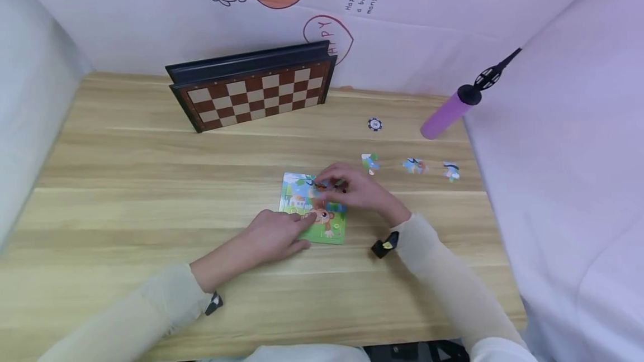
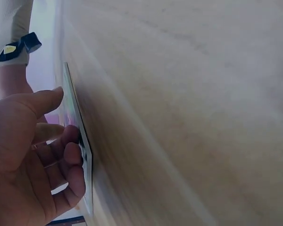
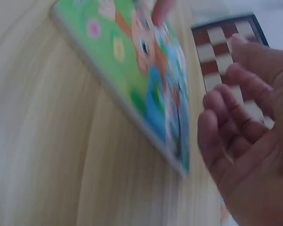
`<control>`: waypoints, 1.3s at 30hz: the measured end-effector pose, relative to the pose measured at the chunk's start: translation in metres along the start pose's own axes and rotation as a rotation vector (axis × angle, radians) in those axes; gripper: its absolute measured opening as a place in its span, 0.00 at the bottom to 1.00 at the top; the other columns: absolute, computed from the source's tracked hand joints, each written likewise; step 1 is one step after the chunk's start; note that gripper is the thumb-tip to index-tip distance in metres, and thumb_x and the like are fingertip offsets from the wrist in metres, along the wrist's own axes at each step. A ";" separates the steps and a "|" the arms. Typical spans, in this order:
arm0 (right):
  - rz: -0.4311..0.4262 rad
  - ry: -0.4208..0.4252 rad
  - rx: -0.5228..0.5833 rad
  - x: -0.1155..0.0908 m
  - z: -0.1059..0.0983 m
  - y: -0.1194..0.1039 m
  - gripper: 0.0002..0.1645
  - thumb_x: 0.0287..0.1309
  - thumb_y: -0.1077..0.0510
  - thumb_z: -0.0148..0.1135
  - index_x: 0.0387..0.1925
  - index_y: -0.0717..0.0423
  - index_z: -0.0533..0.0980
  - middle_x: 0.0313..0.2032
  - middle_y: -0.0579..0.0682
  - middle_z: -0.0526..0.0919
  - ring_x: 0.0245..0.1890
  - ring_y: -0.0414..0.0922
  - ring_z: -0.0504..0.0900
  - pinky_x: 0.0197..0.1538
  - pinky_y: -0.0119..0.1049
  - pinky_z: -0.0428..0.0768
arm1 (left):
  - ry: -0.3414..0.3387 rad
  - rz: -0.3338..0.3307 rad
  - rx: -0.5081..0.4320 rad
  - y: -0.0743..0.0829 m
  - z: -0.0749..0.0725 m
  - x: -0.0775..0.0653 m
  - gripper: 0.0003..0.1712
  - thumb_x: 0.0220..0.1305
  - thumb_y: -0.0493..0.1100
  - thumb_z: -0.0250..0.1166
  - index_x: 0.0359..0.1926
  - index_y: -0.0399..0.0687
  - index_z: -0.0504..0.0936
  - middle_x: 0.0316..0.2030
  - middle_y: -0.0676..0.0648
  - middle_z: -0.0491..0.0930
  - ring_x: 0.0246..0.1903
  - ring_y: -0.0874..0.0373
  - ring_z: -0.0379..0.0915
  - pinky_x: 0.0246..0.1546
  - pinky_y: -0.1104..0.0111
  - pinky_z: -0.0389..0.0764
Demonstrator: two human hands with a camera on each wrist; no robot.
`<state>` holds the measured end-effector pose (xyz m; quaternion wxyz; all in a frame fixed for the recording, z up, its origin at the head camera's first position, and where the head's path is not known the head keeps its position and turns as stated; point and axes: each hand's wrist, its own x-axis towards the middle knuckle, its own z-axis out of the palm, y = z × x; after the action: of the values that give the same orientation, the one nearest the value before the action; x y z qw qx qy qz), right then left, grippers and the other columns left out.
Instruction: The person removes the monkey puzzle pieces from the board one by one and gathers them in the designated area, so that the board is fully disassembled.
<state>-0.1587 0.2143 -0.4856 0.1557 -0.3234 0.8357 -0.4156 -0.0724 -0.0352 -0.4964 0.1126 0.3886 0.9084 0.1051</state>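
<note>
A square jigsaw puzzle (image 1: pixel 322 233) with a cartoon monkey on green grass lies on the table. My left hand (image 1: pixel 276 234) reaches over it from the lower left. Its index finger stretches onto the monkey's face, and the thumb is by the lower edge. In the left wrist view the left hand's (image 2: pixel 33 155) other fingers bend beside the puzzle's edge. Over the puzzle's upper right part is my right hand (image 1: pixel 359 189). In the right wrist view the right hand's (image 3: pixel 254 113) fingers are loosely bent, with no piece visible between them.
Right of the puzzle lie three loose jigsaw pieces: one piece (image 1: pixel 369 163), a middle piece (image 1: pixel 415 165) and a far piece (image 1: pixel 451 171). Behind them are a poker chip (image 1: pixel 374 124) and a purple pump (image 1: pixel 446 117). A folded checkerboard (image 1: pixel 256 96) stands at the back wall.
</note>
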 end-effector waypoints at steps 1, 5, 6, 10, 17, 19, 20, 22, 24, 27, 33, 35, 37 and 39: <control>-0.001 -0.010 -0.041 0.006 0.005 -0.003 0.20 0.63 0.55 0.72 0.55 0.56 0.83 0.50 0.49 0.82 0.40 0.47 0.78 0.42 0.41 0.79 | 0.002 -0.002 0.001 0.000 0.000 -0.001 0.35 0.70 0.64 0.62 0.71 0.53 0.74 0.52 0.48 0.84 0.43 0.52 0.84 0.28 0.58 0.80; 0.014 -0.049 -0.223 0.026 0.019 -0.012 0.19 0.63 0.51 0.72 0.53 0.54 0.84 0.46 0.46 0.81 0.36 0.44 0.75 0.38 0.37 0.75 | 0.000 -0.010 0.000 -0.001 0.000 -0.002 0.36 0.70 0.64 0.62 0.72 0.53 0.73 0.51 0.47 0.85 0.42 0.52 0.84 0.27 0.59 0.80; 0.017 -0.065 -0.247 0.029 0.021 -0.014 0.18 0.64 0.51 0.71 0.52 0.53 0.85 0.46 0.46 0.80 0.36 0.44 0.75 0.38 0.36 0.75 | -0.005 -0.015 0.003 -0.002 -0.001 -0.003 0.36 0.70 0.65 0.62 0.72 0.54 0.73 0.49 0.47 0.85 0.41 0.53 0.84 0.26 0.59 0.79; 0.026 -0.104 -0.257 0.035 0.022 -0.019 0.16 0.64 0.54 0.71 0.51 0.55 0.86 0.46 0.47 0.79 0.37 0.45 0.75 0.39 0.35 0.75 | -0.017 -0.020 0.005 -0.004 -0.001 -0.005 0.36 0.70 0.65 0.62 0.72 0.55 0.73 0.44 0.48 0.86 0.36 0.54 0.83 0.23 0.61 0.76; 0.047 -0.072 -0.226 0.033 0.014 -0.016 0.15 0.64 0.57 0.71 0.51 0.56 0.85 0.46 0.47 0.79 0.40 0.46 0.78 0.44 0.39 0.78 | -0.022 -0.014 -0.012 -0.005 0.001 -0.003 0.35 0.70 0.64 0.61 0.72 0.55 0.74 0.47 0.47 0.86 0.37 0.54 0.84 0.23 0.61 0.77; 0.029 -0.084 -0.237 0.033 0.015 -0.017 0.14 0.63 0.58 0.71 0.50 0.57 0.86 0.46 0.48 0.79 0.40 0.46 0.78 0.44 0.39 0.78 | -0.018 -0.014 -0.003 -0.005 0.002 -0.004 0.35 0.70 0.64 0.61 0.72 0.55 0.74 0.46 0.47 0.86 0.36 0.54 0.84 0.22 0.61 0.76; 0.018 -0.095 -0.248 0.033 0.017 -0.017 0.14 0.64 0.58 0.71 0.50 0.57 0.86 0.46 0.48 0.79 0.39 0.46 0.78 0.43 0.38 0.78 | -0.017 -0.012 0.004 -0.005 0.003 -0.004 0.35 0.71 0.64 0.61 0.72 0.54 0.73 0.45 0.47 0.86 0.36 0.54 0.84 0.22 0.61 0.76; -0.003 -0.118 -0.284 0.034 0.020 -0.019 0.13 0.64 0.58 0.70 0.49 0.57 0.86 0.46 0.48 0.79 0.38 0.45 0.77 0.42 0.37 0.77 | -0.013 -0.006 0.022 -0.005 0.004 -0.004 0.35 0.72 0.64 0.60 0.72 0.53 0.73 0.44 0.47 0.85 0.35 0.54 0.83 0.21 0.62 0.75; -0.024 -0.139 -0.329 0.034 0.024 -0.021 0.12 0.65 0.58 0.69 0.48 0.56 0.87 0.47 0.48 0.79 0.37 0.43 0.77 0.42 0.34 0.77 | -0.008 0.008 0.043 -0.004 0.005 -0.003 0.35 0.73 0.64 0.58 0.73 0.53 0.71 0.41 0.48 0.85 0.33 0.55 0.82 0.20 0.62 0.75; -0.052 -0.166 -0.390 0.035 0.030 -0.027 0.12 0.65 0.57 0.69 0.48 0.56 0.87 0.47 0.49 0.78 0.36 0.42 0.76 0.41 0.33 0.76 | 0.004 0.026 0.070 -0.004 0.005 -0.003 0.35 0.74 0.63 0.57 0.74 0.53 0.70 0.41 0.49 0.84 0.33 0.55 0.82 0.20 0.61 0.75; -0.090 -0.205 -0.399 0.039 0.038 -0.038 0.14 0.65 0.60 0.68 0.51 0.59 0.86 0.45 0.49 0.78 0.36 0.42 0.75 0.44 0.33 0.75 | 0.012 0.040 0.063 -0.005 0.005 -0.004 0.33 0.74 0.63 0.57 0.71 0.52 0.74 0.43 0.49 0.84 0.33 0.54 0.81 0.22 0.59 0.76; -0.090 -0.208 -0.384 0.041 0.040 -0.040 0.15 0.66 0.60 0.67 0.52 0.60 0.85 0.45 0.49 0.78 0.38 0.42 0.75 0.47 0.32 0.75 | 0.010 0.039 0.056 -0.006 0.004 -0.004 0.33 0.73 0.63 0.58 0.70 0.51 0.75 0.42 0.49 0.83 0.32 0.54 0.81 0.22 0.59 0.76; -0.083 -0.210 -0.372 0.042 0.041 -0.042 0.15 0.67 0.60 0.66 0.53 0.60 0.84 0.45 0.49 0.78 0.40 0.42 0.76 0.49 0.32 0.75 | 0.007 0.039 0.048 -0.006 0.005 -0.005 0.34 0.73 0.63 0.58 0.70 0.50 0.75 0.41 0.50 0.83 0.32 0.55 0.80 0.22 0.60 0.76; -0.064 -0.215 -0.360 0.043 0.043 -0.042 0.15 0.67 0.60 0.66 0.53 0.60 0.85 0.45 0.48 0.78 0.43 0.42 0.75 0.50 0.32 0.75 | 0.004 0.040 0.040 -0.006 0.005 -0.005 0.34 0.72 0.64 0.59 0.70 0.50 0.75 0.41 0.50 0.83 0.32 0.55 0.80 0.23 0.60 0.76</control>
<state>-0.1506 0.1407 -0.4778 0.1704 -0.4149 0.8642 -0.2277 -0.0715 -0.0423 -0.5022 0.1008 0.4085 0.9027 0.0898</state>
